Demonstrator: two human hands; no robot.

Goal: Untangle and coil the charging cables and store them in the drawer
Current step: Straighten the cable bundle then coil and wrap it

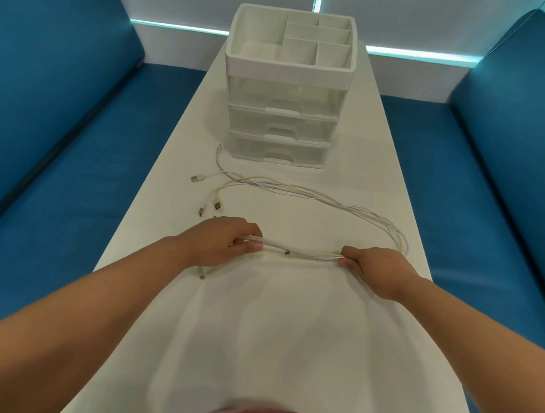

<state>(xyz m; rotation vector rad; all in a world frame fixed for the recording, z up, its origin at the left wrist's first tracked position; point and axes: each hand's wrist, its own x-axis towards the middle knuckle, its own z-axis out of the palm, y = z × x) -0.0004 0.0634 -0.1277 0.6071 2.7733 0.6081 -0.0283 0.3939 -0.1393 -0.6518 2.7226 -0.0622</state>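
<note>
- The charging cables [305, 194], several thin white and pale yellow ones, lie bundled in one long loop in the middle of the frame; they run from the left of centre, sweep to the right, and come back toward the person.
- The near stretch of the bundle is held taut between the two hands, just above the table, with a small metal plug [287, 252] showing in the middle of it.
- The left hand [227, 245] pinches the bundle with thumb and curled fingers at its left end; the right hand [371, 269] pinches it the same way at the right end. Both grips are narrow and closed on the cables.
- I judge that the stretch is pulled straight so that the strands can be told apart and the crossing found before coiling.
- Three USB plugs [209, 205] lie loose to the left of centre, and one small plug [202, 276] peeks out below the left wrist; the free ends seem spread out so each can be followed.
- The drawer unit [280, 124], translucent with three closed drawers and a white divided tray on top, stands in the upper centre, well apart from the hands.
- All rests on a long white table [286, 324] between blue sofas [53, 152].
</note>
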